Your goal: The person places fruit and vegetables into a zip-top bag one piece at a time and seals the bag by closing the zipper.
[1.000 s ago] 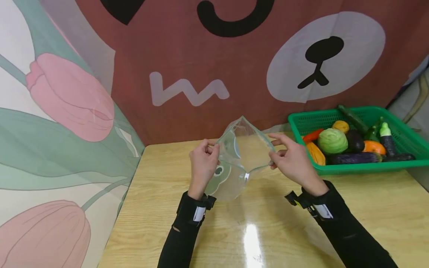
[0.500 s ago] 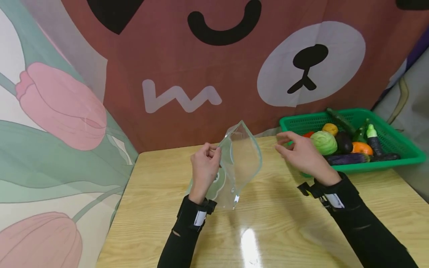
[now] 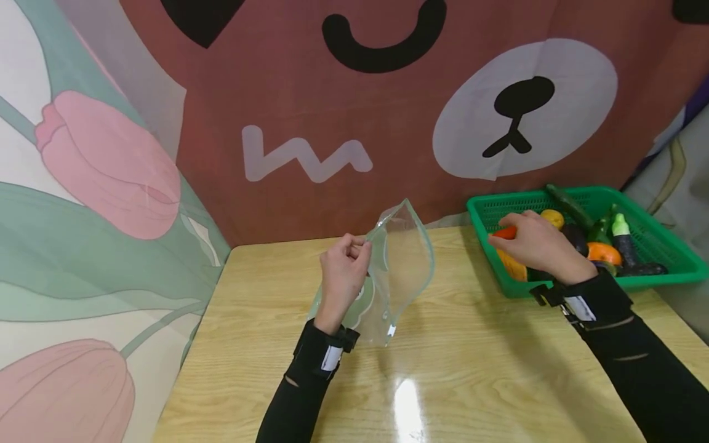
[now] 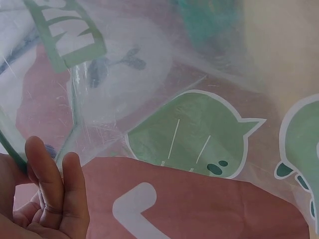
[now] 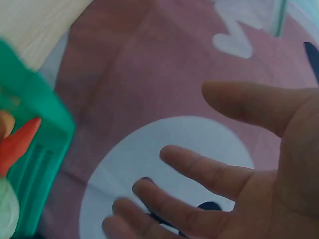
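My left hand [image 3: 344, 277] pinches the edge of a clear zip bag [image 3: 407, 258] with green cartoon prints, holding it up with its mouth spread. Those green prints [image 4: 192, 137] fill much of the left wrist view, beside the left fingers. Over the left end of a green basket [image 3: 659, 237] is my right hand [image 3: 545, 246], near a pointed orange-red vegetable [image 3: 505, 233] that looks like a carrot. In the right wrist view the right hand [image 5: 249, 184] has its fingers spread with nothing between them. The cabbage [image 5: 7, 209] is hidden behind this hand in the head view.
In the basket are also a cucumber [image 3: 570, 206], an orange round vegetable [image 3: 604, 253], eggplants [image 3: 623, 246] and a yellow-orange vegetable [image 3: 512, 266]. A wooden table [image 3: 471, 369] lies beneath. Printed cloths [image 3: 277, 209] hang behind and at the left.
My right hand has let go of the bag's edge and moved right to above the basket. The left hand keeps its pinch, and the bag's right side has swung inward.
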A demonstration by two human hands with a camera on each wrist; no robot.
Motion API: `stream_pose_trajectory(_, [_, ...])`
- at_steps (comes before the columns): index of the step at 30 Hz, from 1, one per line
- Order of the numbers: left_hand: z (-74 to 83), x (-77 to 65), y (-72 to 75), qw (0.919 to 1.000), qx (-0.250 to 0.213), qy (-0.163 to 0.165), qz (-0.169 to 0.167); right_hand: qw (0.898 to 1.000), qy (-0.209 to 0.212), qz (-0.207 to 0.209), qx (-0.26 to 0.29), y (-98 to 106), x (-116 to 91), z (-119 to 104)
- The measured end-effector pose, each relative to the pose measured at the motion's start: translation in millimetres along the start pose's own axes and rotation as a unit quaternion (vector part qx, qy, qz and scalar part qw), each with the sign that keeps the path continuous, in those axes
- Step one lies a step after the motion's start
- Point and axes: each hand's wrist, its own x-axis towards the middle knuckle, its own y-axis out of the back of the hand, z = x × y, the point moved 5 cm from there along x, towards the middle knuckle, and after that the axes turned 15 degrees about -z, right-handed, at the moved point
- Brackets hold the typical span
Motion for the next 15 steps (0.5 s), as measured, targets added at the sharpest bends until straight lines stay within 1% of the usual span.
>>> stream_pose_trajectory(3, [0.3,0.5,-0.9,1.0000,-0.002,-0.002,-0.002,0.999,-0.035,-0.031,-0.010,1,6,16])
stream_pose_trajectory(7, [-0.2,0.4,-1.0,1.0000,-0.009,-0.002,-0.002,0.995,-0.068,-0.067,-0.015,5,16,41])
stream_pose_trajectory(12, [-1.9,-1.6,1.0,1.0000,-0.008,0.002,0.005,0.990,-0.093,-0.100,-0.025,13,28,74])
stream_pose_trajectory(15, [-3.6,-3.1,3.4,0.9999,-0.005,0.004,0.011,0.988,-0.102,-0.109,-0.031,19,35,91])
